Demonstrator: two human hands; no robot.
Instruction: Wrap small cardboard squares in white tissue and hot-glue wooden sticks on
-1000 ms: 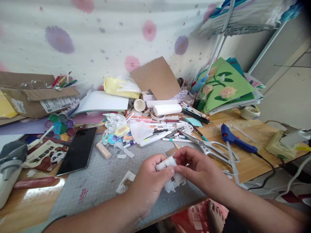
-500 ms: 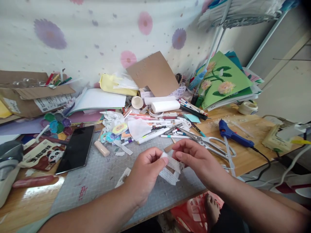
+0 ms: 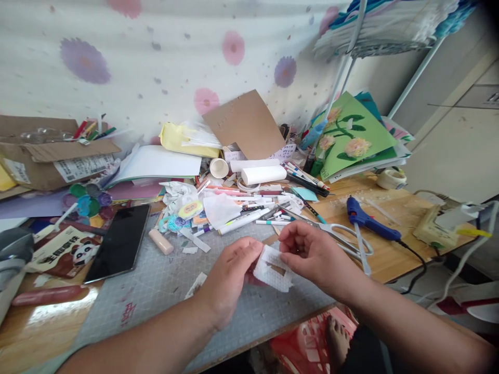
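Between my hands, above the grey cutting mat [image 3: 163,291], is a piece of white textured tissue [image 3: 268,278] with a brown patch or opening in its middle. My left hand [image 3: 230,275] pinches its left edge between thumb and fingers. At its upper right edge, my right hand [image 3: 307,254] grips it with thumb and forefinger, the other fingers curled. A small white-and-brown scrap [image 3: 196,284] lies on the mat by my left wrist. Just beyond my right hand are the large scissors [image 3: 343,234], partly covered by it.
Behind my hands lies a pile of markers [image 3: 244,221] and paper scraps. A blue glue gun [image 3: 368,221] rests at the right, its cord running off the table. At left are a black phone or tablet [image 3: 119,244] and a cardboard box [image 3: 58,161]. Green floral artwork [image 3: 353,135] leans at the back right.
The tissue has been turned and spread flatter, so its middle patch shows more fully. My right fingers have shifted slightly on its edge. The whole view has moved a little.
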